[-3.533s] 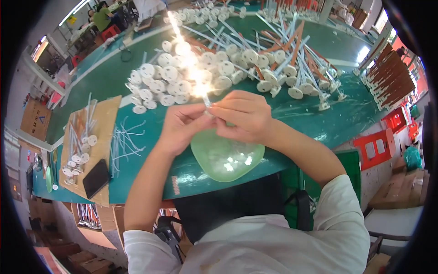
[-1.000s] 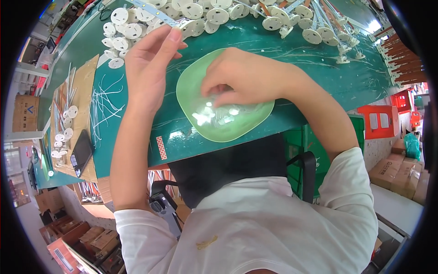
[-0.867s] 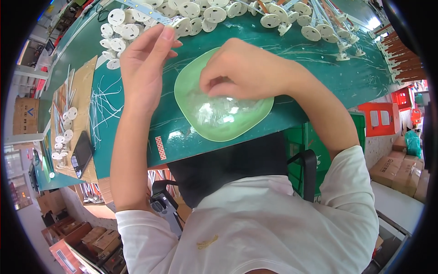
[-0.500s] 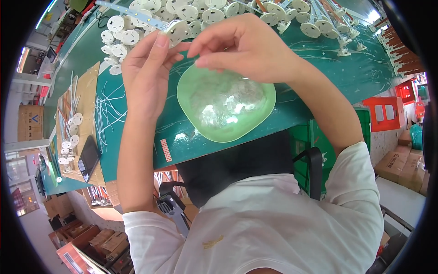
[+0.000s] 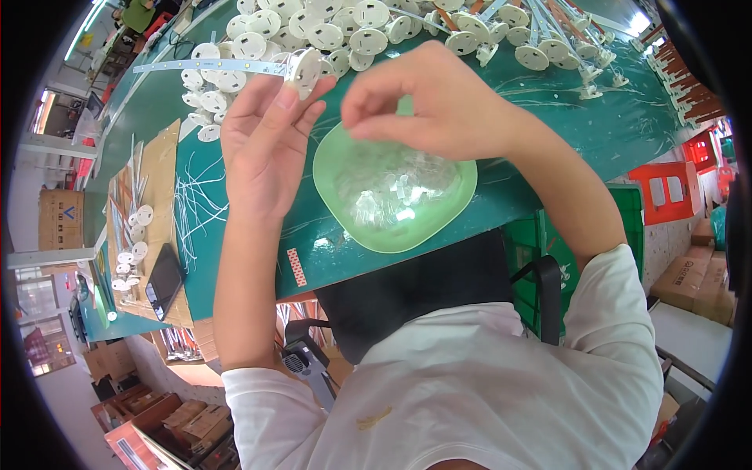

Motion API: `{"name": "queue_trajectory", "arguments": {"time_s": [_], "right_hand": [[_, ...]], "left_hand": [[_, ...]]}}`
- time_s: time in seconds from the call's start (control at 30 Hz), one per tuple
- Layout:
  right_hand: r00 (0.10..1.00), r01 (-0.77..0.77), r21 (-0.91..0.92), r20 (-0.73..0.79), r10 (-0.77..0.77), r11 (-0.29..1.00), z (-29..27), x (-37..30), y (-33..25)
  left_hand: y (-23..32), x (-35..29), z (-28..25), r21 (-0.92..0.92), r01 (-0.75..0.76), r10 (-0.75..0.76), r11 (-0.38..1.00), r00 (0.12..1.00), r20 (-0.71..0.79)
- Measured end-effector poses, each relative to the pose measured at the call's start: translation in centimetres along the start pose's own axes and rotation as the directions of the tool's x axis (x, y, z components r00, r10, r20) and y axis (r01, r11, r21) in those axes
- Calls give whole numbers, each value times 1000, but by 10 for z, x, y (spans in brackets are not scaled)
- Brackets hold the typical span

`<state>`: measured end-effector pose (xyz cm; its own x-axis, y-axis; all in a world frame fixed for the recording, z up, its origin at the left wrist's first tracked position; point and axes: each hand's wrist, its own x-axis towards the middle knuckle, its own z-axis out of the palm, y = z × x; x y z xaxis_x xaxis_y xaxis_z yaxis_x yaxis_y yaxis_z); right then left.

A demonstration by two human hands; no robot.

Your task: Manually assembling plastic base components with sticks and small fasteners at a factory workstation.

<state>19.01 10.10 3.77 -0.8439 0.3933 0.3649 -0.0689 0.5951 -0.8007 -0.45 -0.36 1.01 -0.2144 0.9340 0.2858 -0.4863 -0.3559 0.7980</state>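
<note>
My left hand (image 5: 266, 160) pinches a white round disc (image 5: 304, 72) between thumb and fingers, above the left side of the bowl. From the disc a thin pale strip dotted with small yellow LEDs (image 5: 196, 66) runs out to the left. My right hand (image 5: 450, 110) hangs over the far part of the bowl, apart from the disc. Its fingers are curled toward the thumb and a little blurred; whatever they hold is hidden. Below both hands, a light green bowl (image 5: 330, 196) holds many small clear plastic pieces (image 5: 403, 186).
Piled white discs with strips (image 5: 325, 35) cover the table's far side. At left lie thin white wires (image 5: 196, 196), a cardboard sheet (image 5: 160, 188) and a phone (image 5: 164, 282). A red-and-white patterned strip (image 5: 296, 267) is near the front edge. A green crate (image 5: 629, 227) stands at right.
My right hand has drawn away from the disc, slightly right and down. The left hand has turned the disc more edge-on, and the strip now lies nearly level.
</note>
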Motion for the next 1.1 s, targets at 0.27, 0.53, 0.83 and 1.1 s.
{"name": "queue_trajectory", "arguments": {"time_s": [0.27,0.53,0.83,1.1], "right_hand": [[986,151,-40,-61,-153,988,5,1,9],[850,271,-227,-400,-344,935,16,1,12],[673,418,-595,-304,-674,686,16,1,16],[733,413,-595,-232,-640,689,18,1,16]], "left_hand": [[-2,-1,1,-9,19,-19,1000,1000,10],[-5,-5,5,-132,66,-65,989,998,11],[-7,-9,17,-103,65,-68,993,997,-22],[-8,-6,9,-80,70,-72,994,997,-25]]}}
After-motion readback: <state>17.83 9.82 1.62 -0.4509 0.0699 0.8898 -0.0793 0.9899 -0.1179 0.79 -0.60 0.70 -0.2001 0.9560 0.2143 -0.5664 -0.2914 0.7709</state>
